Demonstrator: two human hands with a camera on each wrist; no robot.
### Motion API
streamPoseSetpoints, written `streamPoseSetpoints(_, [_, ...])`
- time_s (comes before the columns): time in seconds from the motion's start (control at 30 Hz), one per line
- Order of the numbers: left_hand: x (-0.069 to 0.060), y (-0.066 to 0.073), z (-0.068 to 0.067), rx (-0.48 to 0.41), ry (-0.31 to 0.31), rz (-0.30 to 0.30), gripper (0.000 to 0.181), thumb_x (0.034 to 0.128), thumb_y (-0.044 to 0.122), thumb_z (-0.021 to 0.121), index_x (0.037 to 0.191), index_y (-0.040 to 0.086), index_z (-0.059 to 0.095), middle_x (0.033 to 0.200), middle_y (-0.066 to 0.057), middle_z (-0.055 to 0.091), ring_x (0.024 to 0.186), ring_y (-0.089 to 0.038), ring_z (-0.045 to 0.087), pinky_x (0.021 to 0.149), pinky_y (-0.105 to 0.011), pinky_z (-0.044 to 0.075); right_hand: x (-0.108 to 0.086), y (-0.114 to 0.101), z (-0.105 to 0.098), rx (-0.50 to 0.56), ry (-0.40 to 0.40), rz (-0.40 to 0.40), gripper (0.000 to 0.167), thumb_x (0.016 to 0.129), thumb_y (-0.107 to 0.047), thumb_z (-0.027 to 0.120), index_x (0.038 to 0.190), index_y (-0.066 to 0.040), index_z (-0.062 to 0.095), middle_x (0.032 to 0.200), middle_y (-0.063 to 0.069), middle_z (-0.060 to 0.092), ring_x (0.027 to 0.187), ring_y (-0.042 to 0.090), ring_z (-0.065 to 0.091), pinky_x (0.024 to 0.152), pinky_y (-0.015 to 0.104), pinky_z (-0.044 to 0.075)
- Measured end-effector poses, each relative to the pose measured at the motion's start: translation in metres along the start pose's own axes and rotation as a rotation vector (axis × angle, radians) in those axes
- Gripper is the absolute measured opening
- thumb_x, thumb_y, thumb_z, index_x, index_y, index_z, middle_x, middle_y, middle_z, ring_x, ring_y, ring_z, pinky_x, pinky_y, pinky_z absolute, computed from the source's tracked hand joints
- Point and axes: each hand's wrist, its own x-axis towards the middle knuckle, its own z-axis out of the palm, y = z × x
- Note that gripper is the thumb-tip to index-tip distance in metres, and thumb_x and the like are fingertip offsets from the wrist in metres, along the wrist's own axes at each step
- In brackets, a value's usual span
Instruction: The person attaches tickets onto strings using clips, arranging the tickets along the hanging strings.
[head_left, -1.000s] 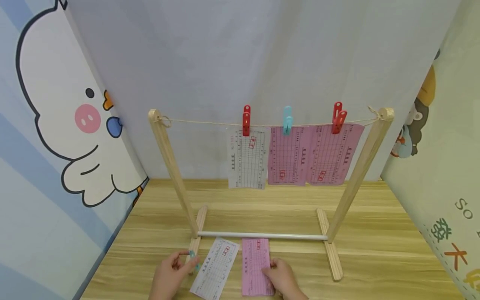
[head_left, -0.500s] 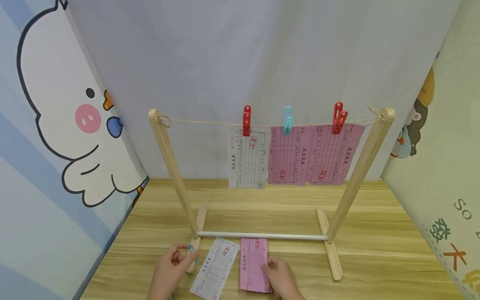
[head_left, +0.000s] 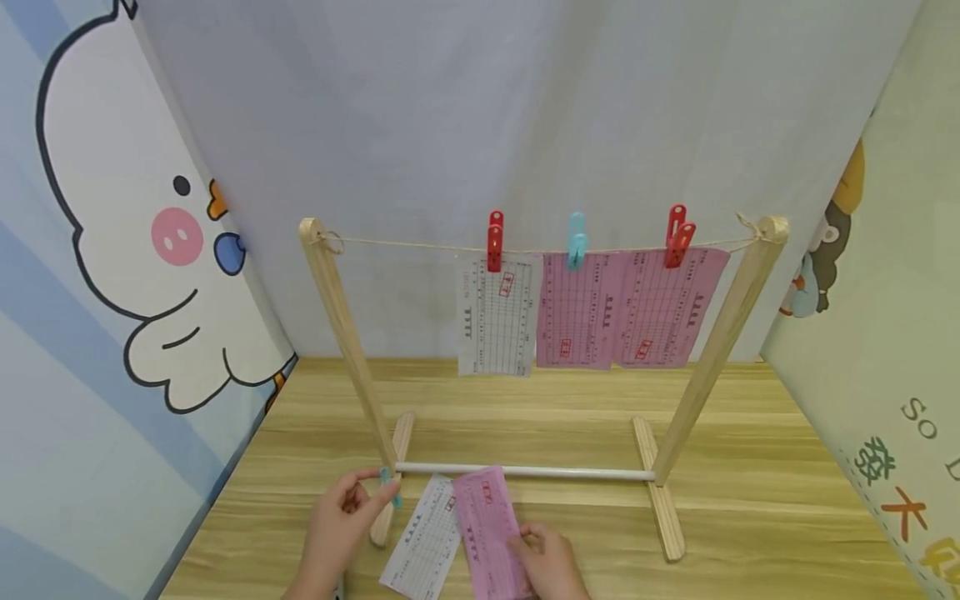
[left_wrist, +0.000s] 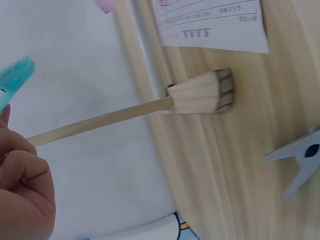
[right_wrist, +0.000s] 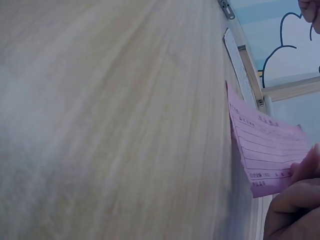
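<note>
My left hand (head_left: pixel 341 521) pinches a light-blue clip (head_left: pixel 391 487) beside the rack's left post; in the left wrist view the clip (left_wrist: pixel 16 77) stands up from the fingertips. The right hand (head_left: pixel 550 560) holds a pink slip (head_left: pixel 486 529) by its right edge. That slip, tilted leftward, overlaps a white slip (head_left: pixel 423 537) lying on the table. In the right wrist view the pink slip (right_wrist: pixel 265 147) is raised off the wood, pinched by the thumb and fingers.
A wooden rack (head_left: pixel 347 342) carries a string with a white sheet (head_left: pixel 495 325) under a red clip and two pink sheets (head_left: pixel 573 317) under a blue clip (head_left: pixel 576 242) and a red clip (head_left: pixel 678 237). A grey clip (left_wrist: pixel 305 155) lies at the left on the table.
The right hand has shifted left with the pink slip, which has turned and now covers part of the white slip. My left hand has risen slightly with the blue clip.
</note>
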Motion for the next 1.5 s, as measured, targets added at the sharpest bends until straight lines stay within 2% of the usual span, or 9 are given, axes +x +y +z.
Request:
streamPoseSetpoints(0.23, [0.002,0.014,-0.006,-0.059,0.069,0.138,0.034,0.0828,0.028,0.081,0.107,0.007,0.071,0.061,0.006,0.046,0.049,-0.002,0.033,0.048,-0.018,0.03,0.002,-0.011,-0.001,0.022,-0.004,-0.038,0.031,0.096,-0.02,0.063,0.11,0.007,0.064,0.052,-0.007,0.047,0.04,0.002,0.042,0.041,0.015,0.036])
streamPoseSetpoints(0.3, [0.003,0.019,-0.007,-0.074,0.076,0.158,0.033,0.0827,0.027,0.081,0.107,0.007,0.07,0.061,0.006,0.046,0.05,-0.002,0.033,0.049,-0.018,0.031,0.003,-0.015,-0.003,0.018,0.001,-0.057,0.03,0.096,-0.019,0.063,0.111,0.007,0.064,0.051,-0.007,0.047,0.04,0.002,0.042,0.041,0.015,0.035])
streamPoseSetpoints(0.53, [0.006,0.033,-0.013,-0.058,0.053,0.202,0.033,0.084,0.026,0.08,0.108,0.007,0.068,0.064,0.005,0.046,0.053,-0.003,0.034,0.05,-0.018,0.031,0.006,-0.031,-0.007,0.023,0.017,-0.124,0.027,0.097,-0.015,0.062,0.113,0.007,0.063,0.05,-0.006,0.047,0.04,0.004,0.045,0.042,0.017,0.035])
streamPoseSetpoints(0.77, [0.013,0.045,-0.019,-0.05,0.026,0.253,0.033,0.0873,0.028,0.077,0.109,0.007,0.065,0.064,0.004,0.043,0.051,-0.004,0.032,0.048,-0.021,0.031,0.01,-0.046,-0.01,0.044,0.023,-0.144,0.025,0.096,-0.011,0.063,0.112,0.007,0.064,0.048,-0.006,0.047,0.039,0.003,0.044,0.041,0.014,0.033])
streamPoseSetpoints(1.0, [0.017,0.067,-0.025,-0.04,0.016,0.298,0.031,0.0904,0.031,0.074,0.11,0.009,0.064,0.066,0.003,0.043,0.051,-0.004,0.031,0.049,-0.021,0.032,0.012,-0.066,-0.011,0.08,0.044,-0.178,0.022,0.094,-0.014,0.066,0.106,0.005,0.067,0.046,-0.006,0.046,0.036,0.003,0.042,0.039,0.013,0.03])
streamPoseSetpoints(1.3, [0.024,0.093,-0.034,0.0,0.025,0.422,0.03,0.0916,0.032,0.072,0.112,0.01,0.071,0.064,0.002,0.045,0.049,-0.004,0.031,0.047,-0.023,0.031,0.013,-0.091,-0.014,0.11,0.011,-0.219,0.026,0.095,-0.012,0.064,0.108,0.011,0.065,0.048,-0.005,0.048,0.037,0.002,0.042,0.04,0.012,0.033])
streamPoseSetpoints(1.5, [0.025,0.104,-0.038,-0.003,0.024,0.495,0.025,0.0906,0.027,0.074,0.11,0.012,0.073,0.064,0.002,0.045,0.049,-0.004,0.029,0.047,-0.023,0.03,0.014,-0.103,-0.015,0.151,-0.016,-0.172,0.03,0.096,-0.016,0.065,0.11,0.01,0.064,0.048,-0.005,0.048,0.038,0.003,0.04,0.039,0.014,0.031])
